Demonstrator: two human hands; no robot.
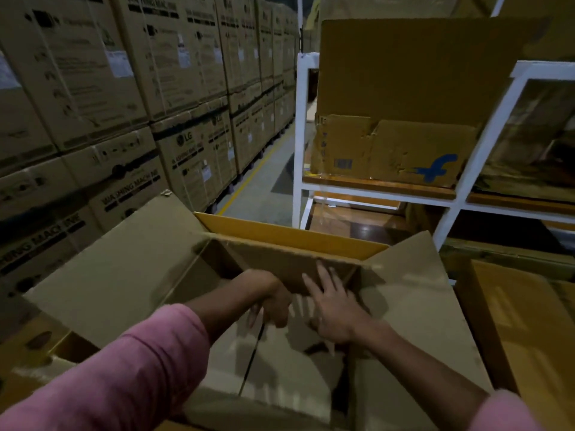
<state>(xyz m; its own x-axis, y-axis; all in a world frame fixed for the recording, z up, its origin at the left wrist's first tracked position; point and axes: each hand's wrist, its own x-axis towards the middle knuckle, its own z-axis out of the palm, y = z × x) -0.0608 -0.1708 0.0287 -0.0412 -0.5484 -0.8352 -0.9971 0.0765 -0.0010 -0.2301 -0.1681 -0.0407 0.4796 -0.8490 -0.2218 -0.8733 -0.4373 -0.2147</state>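
Open cardboard box [289, 236] sits low in front of the person, flaps splayed, near a white rack [299, 135]. Right hand [333, 309] lies spread flat inside. Left hand [273, 303] is curled at the floor seam; blurred, so I cannot tell if it grips. Likely step: bedding the bottom flaps. Next: even downward pressure.

The carton [124, 275] at lower centre is matt brown corrugated cardboard. Stacked boxes [77, 73] at upper left are printed cardboard. The rack [300, 126] at right looks like smooth white-painted metal, its shelf board [373, 185] glossy wood. The sleeve [140, 368] at lower left is pink cloth.
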